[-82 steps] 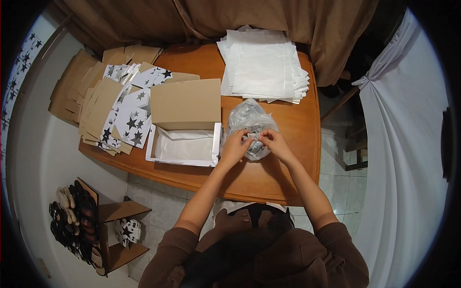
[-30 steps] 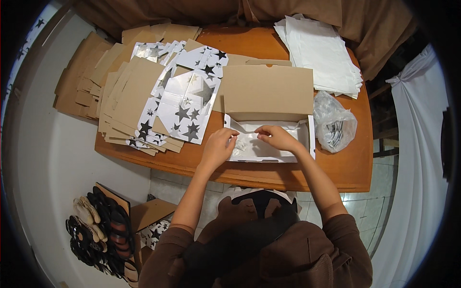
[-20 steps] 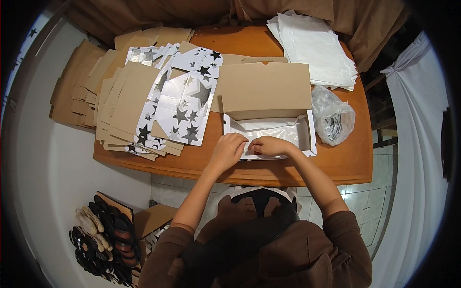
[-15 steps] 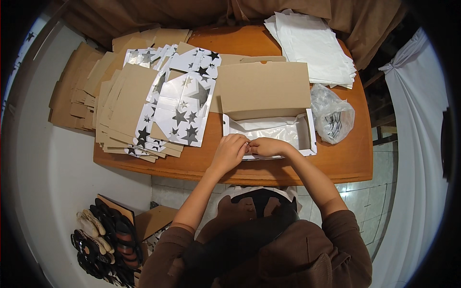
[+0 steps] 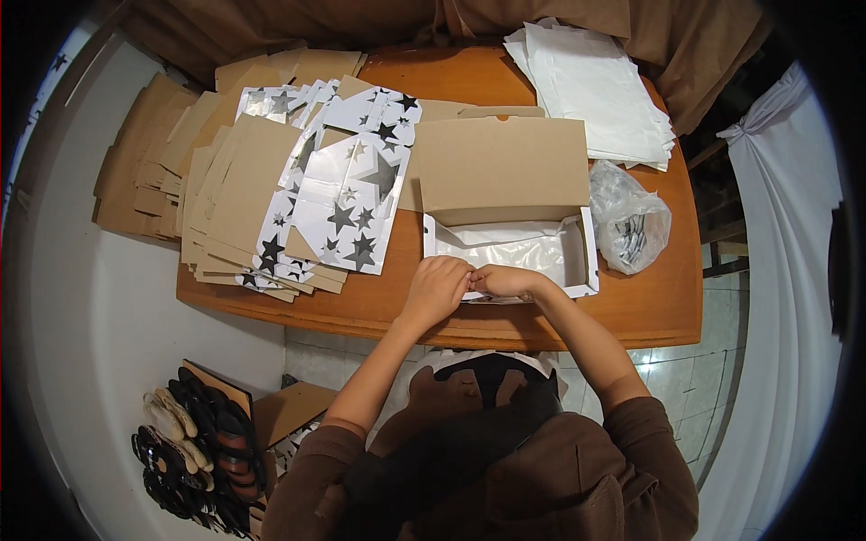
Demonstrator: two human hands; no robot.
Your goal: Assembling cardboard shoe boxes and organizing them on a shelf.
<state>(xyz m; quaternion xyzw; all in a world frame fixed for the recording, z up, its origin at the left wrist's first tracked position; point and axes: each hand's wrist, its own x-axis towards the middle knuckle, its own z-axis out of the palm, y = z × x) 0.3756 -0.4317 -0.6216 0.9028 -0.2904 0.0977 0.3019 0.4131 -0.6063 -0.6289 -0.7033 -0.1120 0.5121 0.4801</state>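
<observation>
By front edge of table (image 5: 649, 308), box (image 5: 505, 185) is seemingly being packed, left hand (image 5: 438, 290) and right hand (image 5: 505, 281) together, grip hidden; steady placing needed.

One view here, worn on the head, looking steeply down from close above: forearms (image 5: 372, 371) at the bottom, hands (image 5: 438, 290) near the middle, the fisheye reaching wide, bowing the surface (image 5: 631, 311).

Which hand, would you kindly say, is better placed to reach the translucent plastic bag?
The right hand, probably: the translucent plastic bag lies to its right, beside the open white-and-brown cardboard box, while the left hand is farther off, by the box's front-left corner.
</observation>
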